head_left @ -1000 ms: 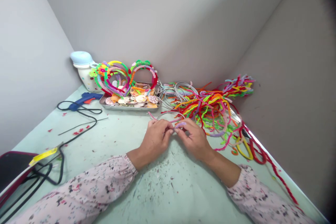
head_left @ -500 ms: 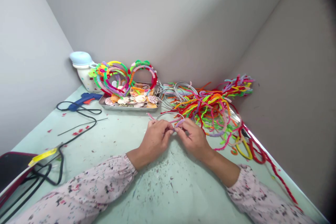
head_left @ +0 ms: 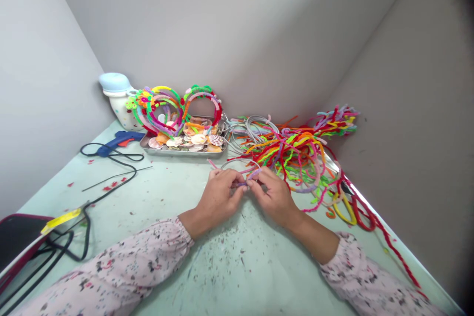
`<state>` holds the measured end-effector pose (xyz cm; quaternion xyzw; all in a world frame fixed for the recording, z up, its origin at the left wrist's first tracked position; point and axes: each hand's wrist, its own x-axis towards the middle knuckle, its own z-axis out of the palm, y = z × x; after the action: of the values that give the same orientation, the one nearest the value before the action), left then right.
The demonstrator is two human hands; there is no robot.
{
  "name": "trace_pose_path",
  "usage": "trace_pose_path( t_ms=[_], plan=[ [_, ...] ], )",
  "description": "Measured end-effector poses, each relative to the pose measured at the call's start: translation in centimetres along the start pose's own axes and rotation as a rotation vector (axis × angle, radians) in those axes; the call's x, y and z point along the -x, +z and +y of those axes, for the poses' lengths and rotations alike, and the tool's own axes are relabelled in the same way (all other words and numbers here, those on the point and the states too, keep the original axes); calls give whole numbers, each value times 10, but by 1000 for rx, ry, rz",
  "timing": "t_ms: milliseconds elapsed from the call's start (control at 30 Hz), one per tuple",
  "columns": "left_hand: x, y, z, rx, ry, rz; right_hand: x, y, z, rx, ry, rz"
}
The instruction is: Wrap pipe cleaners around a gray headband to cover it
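The left hand (head_left: pixel 219 195) and the right hand (head_left: pixel 274 196) meet low over the bench (head_left: pixel 237 266), their fingers pinched narrow on a purple pipe cleaner (head_left: pixel 255 173); the fingertips are nearly touching, and how the fuzzy strand is wound between them is too small to tell. Just beyond the fingers curves a thin wire hoop (head_left: pixel 240 159), its near side hidden behind the 2 hands, with a pink end (head_left: pixel 212 163) sticking out past the left hand. Farther beyond the fingers, toward the left, a metal tray (head_left: pixel 177 154) holds shells (head_left: pixel 197 139), and colorful wrapped hoops (head_left: pixel 163 90) stand over it; a bottle (head_left: pixel 122 108) with a pale blue lid is behind its left end. Left of the fingers lie a blue glue gun (head_left: pixel 111 144) and a looping dark cable (head_left: pixel 88 222). Beyond the fingers to the right spreads a heap of mixed pipe cleaners (head_left: pixel 292 145), beside coiled wires (head_left: pixel 255 128), with yellow and red handles (head_left: pixel 365 215) farther right.
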<state>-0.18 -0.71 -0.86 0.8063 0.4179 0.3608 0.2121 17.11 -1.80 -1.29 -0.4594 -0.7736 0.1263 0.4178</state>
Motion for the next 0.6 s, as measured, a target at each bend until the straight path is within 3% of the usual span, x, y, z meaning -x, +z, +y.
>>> trace_pose_path(
  t_ms=[600],
  plan=[
    [1,0,1,-39,-29,56,2,2,2,-109,-44,-7]
  ],
)
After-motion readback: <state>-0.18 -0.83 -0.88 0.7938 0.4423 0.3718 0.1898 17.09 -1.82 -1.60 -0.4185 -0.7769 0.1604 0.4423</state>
